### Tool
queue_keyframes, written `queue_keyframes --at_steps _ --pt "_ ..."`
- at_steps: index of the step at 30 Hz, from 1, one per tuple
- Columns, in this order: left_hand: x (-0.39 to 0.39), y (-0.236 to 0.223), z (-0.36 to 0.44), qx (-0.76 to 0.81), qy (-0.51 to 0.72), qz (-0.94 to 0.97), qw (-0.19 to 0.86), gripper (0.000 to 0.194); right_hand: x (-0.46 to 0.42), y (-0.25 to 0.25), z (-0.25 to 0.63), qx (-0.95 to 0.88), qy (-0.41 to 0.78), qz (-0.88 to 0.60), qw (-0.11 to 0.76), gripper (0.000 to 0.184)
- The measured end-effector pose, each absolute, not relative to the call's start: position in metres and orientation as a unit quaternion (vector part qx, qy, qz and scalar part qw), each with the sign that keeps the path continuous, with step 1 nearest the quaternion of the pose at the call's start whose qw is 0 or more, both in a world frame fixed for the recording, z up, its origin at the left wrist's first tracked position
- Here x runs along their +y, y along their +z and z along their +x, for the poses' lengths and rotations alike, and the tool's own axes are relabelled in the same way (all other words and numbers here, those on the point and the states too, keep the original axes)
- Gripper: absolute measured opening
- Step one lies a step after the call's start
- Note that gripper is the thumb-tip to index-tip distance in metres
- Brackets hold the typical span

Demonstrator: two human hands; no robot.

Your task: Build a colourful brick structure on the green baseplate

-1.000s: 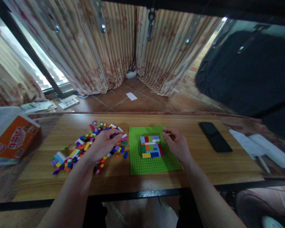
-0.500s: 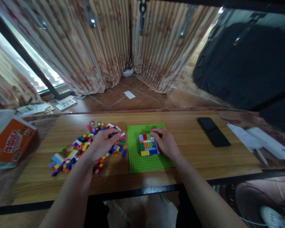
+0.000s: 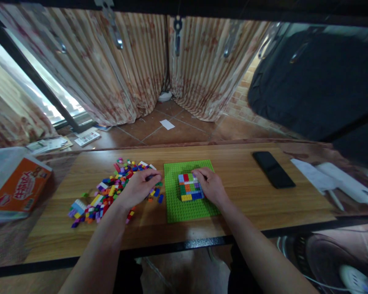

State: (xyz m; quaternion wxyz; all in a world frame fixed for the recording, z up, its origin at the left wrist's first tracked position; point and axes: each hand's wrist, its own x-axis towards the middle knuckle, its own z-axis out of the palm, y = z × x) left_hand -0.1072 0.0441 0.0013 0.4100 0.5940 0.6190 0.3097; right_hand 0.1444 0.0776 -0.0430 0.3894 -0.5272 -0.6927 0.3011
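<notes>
My right hand (image 3: 212, 187) rests at the far right corner of a multicoloured block of toy bricks (image 3: 187, 188). Its thumb and index finger come together on the top bricks and cover that corner; what they pinch is hidden. Under the block lies a green studded baseplate (image 3: 173, 212). My left hand (image 3: 140, 187) hovers over the right side of a heap of loose toy bricks (image 3: 112, 190), its thumb and fingers pinched together. Whatever it holds is too small and shaded to name. A few blue bricks (image 3: 160, 198) lie between this hand and the baseplate.
On the right of the wooden table (image 3: 251, 208) lies a black phone (image 3: 273, 169). Beyond its right end are paper and a white object (image 3: 346, 181). An orange and white container (image 3: 24, 185) stands off the left end. Curtains (image 3: 135, 73) hang behind.
My left hand has shifted slightly right, toward the baseplate, still pinched. My right hand stays at the block's corner with a small shift. The whole view has tilted a little.
</notes>
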Motion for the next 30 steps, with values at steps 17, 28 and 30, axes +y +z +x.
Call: queue_keyframes --at_steps 17,28,30 --pt "0.040 0.003 -0.099 0.504 0.413 0.451 0.610 0.034 0.071 -0.020 0.146 -0.589 0.335 -0.554 0.484 0.051" --pt "0.041 0.015 -0.112 0.580 0.451 0.461 0.496 0.025 0.023 -0.016 0.100 -0.803 0.215 -0.375 0.410 0.017" --pt "0.041 0.016 -0.112 0.578 0.461 0.468 0.484 0.023 0.010 -0.021 0.086 -0.837 0.209 -0.324 0.389 0.018"
